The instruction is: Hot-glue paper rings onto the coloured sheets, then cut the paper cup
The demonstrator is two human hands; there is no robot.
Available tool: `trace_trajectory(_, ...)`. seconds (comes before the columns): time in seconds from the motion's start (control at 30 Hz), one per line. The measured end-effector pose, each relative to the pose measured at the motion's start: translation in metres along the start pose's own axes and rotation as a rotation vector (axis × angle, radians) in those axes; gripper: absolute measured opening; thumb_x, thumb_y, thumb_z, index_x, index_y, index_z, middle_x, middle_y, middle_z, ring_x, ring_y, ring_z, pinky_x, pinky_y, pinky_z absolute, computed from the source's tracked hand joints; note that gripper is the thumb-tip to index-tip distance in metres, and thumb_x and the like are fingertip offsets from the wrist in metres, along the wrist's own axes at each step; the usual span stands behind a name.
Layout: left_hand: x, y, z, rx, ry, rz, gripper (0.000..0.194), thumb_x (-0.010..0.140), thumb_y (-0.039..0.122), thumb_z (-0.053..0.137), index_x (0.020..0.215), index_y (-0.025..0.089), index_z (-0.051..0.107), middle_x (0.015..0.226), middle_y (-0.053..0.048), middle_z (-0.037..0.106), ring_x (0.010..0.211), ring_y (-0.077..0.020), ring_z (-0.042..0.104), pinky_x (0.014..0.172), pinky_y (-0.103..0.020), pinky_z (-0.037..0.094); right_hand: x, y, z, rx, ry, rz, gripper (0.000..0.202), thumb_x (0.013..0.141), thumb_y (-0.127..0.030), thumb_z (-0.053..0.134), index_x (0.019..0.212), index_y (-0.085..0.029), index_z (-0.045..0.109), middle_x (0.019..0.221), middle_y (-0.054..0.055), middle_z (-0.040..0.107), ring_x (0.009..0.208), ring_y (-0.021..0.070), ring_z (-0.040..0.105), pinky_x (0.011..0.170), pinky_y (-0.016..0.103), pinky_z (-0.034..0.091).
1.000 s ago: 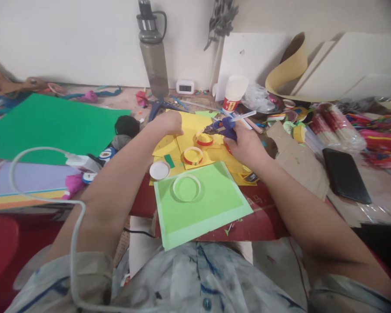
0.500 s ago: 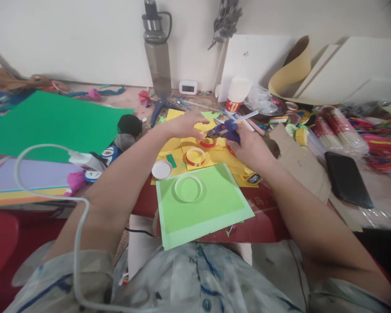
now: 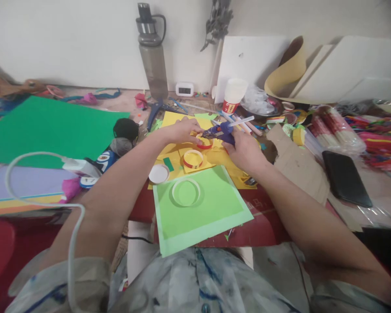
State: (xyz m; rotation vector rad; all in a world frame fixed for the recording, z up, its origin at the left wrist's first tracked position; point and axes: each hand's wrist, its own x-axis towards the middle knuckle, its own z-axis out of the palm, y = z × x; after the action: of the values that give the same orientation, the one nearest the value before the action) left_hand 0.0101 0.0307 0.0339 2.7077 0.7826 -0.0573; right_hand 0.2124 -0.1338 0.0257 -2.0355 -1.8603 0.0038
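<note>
Blue plastic glue gun (image 3: 220, 131), clear glue stick (image 3: 243, 121) protruding from rear, head view: gripped in right hand (image 3: 244, 151), nozzle angled toward red-and-yellow round band (image 3: 204, 147), likely for close aim. Left hand (image 3: 184, 131) bent over band's left side, perhaps steadying it; cannot tell if fingers pinch. Band sits on yellow paper (image 3: 174, 151), presumably protective. Similar red-and-yellow ring (image 3: 193, 165) nearer body, apart, probably kept within reach.

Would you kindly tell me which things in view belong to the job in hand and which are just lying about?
Apparently in use:
glue gun, in the right hand
far red-banded ring, by the left hand
yellow paper beneath

Apparently just lying about:
water bottle
phone
paper cup
dark green sheet
</note>
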Motion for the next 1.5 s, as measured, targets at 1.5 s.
trace_trajectory(1.5,0.003,-0.026,0.011,-0.230,0.216,0.034,0.069,0.069,0.057,0.090,0.130,0.025,0.080,0.123,-0.009,0.077,0.122,-0.0313,0.064,0.112,-0.044,0.046,0.001,-0.007,0.000,0.181,-0.113,0.001,0.036,0.102,-0.024,0.053,0.134,-0.010,0.061,0.130,0.025,0.075,0.120,0.0384,0.072,0.098,0.046,0.055)
